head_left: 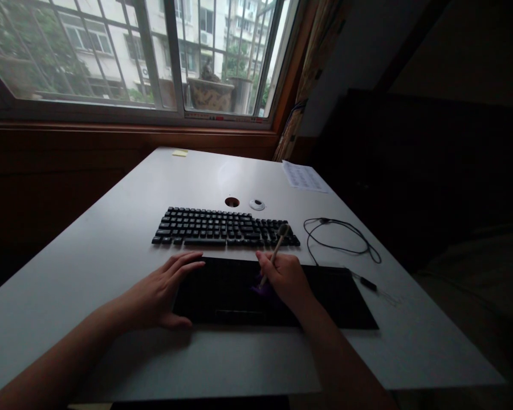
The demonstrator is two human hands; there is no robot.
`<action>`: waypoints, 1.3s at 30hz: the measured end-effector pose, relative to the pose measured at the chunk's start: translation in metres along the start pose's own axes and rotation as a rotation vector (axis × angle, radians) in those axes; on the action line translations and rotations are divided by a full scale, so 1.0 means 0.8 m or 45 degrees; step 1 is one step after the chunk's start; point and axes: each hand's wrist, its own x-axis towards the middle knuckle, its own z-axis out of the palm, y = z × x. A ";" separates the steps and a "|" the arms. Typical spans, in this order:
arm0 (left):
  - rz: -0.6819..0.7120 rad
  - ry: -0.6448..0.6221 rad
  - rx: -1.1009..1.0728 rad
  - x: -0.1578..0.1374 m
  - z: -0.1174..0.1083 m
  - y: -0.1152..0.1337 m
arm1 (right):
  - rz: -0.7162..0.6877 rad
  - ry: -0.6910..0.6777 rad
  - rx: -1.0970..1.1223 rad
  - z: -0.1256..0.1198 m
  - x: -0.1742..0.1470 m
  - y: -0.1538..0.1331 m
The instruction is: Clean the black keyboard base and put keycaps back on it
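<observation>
Black board (pixel 226 285), one, long and flat: lying on the white table (pixel 89 250), beneath and between both hands. Head view, sole view. Left hand (pixel 165 293): unclenched, fingers and thumb spread across the board's left end, fingertips at the far edge, thumb by the near one; how firmly it presses cannot be told. Right hand (pixel 288 279): closed pen-fashion on one pale stick (pixel 274 256), tilted, dark rounded end uppermost; under the fingers, one purple piece (pixel 259 289) against the board, its join with the stick hidden. Beyond both hands: rows of black keys (pixel 205 228), apart from the board. Beyond the right hand, to its right: one looped black cable (pixel 324 220); right of the same hand, beside the board's end, one small black-handled piece (pixel 368 283). Farther out, past the keys: one white disc (pixel 257 204), one round hole (pixel 232 202). Handling note, by judgement: a light grip and short strokes of the stick's lower end serve best, left hand bracing the board against sliding, right hand clear of the keys.
</observation>
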 end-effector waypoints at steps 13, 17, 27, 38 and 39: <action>-0.010 -0.026 -0.004 -0.002 -0.003 0.001 | 0.046 0.053 -0.066 -0.004 0.000 -0.005; -0.003 -0.031 0.006 -0.002 -0.003 0.001 | 0.046 0.055 -0.043 -0.003 0.000 -0.005; -0.045 -0.031 0.002 0.000 -0.005 0.003 | 0.040 0.063 -0.065 0.000 0.000 -0.004; -0.188 0.055 0.026 0.002 0.003 -0.001 | 0.037 0.047 -0.065 0.000 0.000 -0.006; -0.191 0.064 0.032 0.002 0.004 -0.002 | 0.033 0.050 -0.067 0.000 0.000 -0.006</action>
